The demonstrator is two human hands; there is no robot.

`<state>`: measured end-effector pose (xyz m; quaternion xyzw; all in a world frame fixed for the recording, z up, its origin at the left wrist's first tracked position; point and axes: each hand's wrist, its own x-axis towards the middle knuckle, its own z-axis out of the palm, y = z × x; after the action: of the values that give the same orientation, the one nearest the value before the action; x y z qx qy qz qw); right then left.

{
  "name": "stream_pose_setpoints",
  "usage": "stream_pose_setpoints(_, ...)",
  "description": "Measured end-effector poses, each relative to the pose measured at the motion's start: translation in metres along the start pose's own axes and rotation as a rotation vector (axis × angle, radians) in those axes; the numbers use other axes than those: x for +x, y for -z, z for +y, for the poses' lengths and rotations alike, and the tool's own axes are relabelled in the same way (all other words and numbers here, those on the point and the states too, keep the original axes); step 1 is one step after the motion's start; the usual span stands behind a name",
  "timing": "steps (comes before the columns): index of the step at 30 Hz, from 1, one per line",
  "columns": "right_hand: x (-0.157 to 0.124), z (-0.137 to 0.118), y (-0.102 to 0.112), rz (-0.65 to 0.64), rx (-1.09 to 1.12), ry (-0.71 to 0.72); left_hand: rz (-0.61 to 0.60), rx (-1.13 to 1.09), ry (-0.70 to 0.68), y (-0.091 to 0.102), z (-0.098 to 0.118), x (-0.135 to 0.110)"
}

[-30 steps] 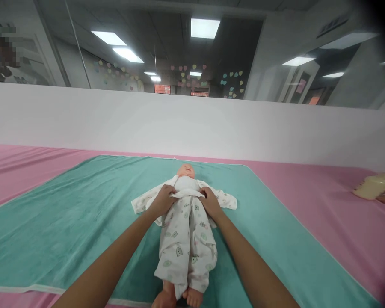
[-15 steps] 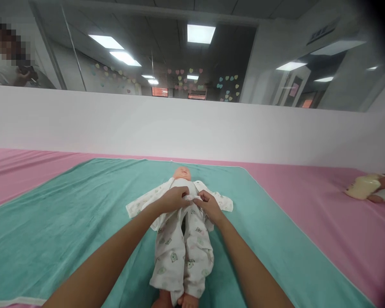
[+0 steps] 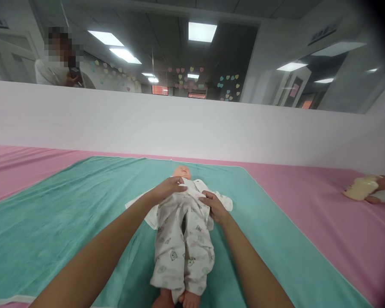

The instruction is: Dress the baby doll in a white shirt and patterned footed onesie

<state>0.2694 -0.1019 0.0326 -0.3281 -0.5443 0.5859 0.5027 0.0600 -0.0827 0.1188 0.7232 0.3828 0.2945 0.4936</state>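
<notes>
A baby doll (image 3: 182, 172) lies on its back, head away from me and bare feet towards me. It wears white printed pants (image 3: 170, 252) and a white printed top (image 3: 223, 201) whose sleeves spread out to both sides. At the doll's chest, my left hand (image 3: 168, 189) pinches white cloth at the upper edge of the pants. My right hand (image 3: 215, 206) is closed on the cloth at the other side of the waist. The fingertips of both hands are partly hidden.
A teal blanket (image 3: 83, 222) lies under the doll, over a pink sheet (image 3: 311, 196). Another doll (image 3: 361, 188) is at the right edge. Behind runs a white low wall (image 3: 167, 124) with glass above, where a person (image 3: 59, 60) shows at left.
My hands have moved apart from the middle of the waist, the left one up and leftwards, the right one slightly right. The pants' upper edge is spread wider. The person appears further right.
</notes>
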Motion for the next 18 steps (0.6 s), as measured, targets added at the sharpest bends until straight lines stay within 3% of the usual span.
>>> stream_pose_setpoints(4,0.002,0.012,0.018,-0.027,-0.199,-0.064,-0.043,0.036,0.145,0.029,-0.027,-0.009)
stream_pose_setpoints(8,0.01,0.027,0.019,0.188,-0.56,0.051,-0.145,0.107,0.239,0.045,-0.053,-0.023)
stream_pose_setpoints(12,0.014,0.034,0.008,0.349,-0.846,0.241,-0.004,0.241,0.078,0.04,-0.066,-0.026)
stream_pose_setpoints(15,0.017,0.03,0.004,0.268,-0.876,0.375,0.092,0.332,-0.087,0.031,-0.065,-0.021)
stream_pose_setpoints(18,0.023,0.025,0.005,0.121,-0.839,0.381,0.033,0.39,-0.098,0.025,-0.059,-0.014)
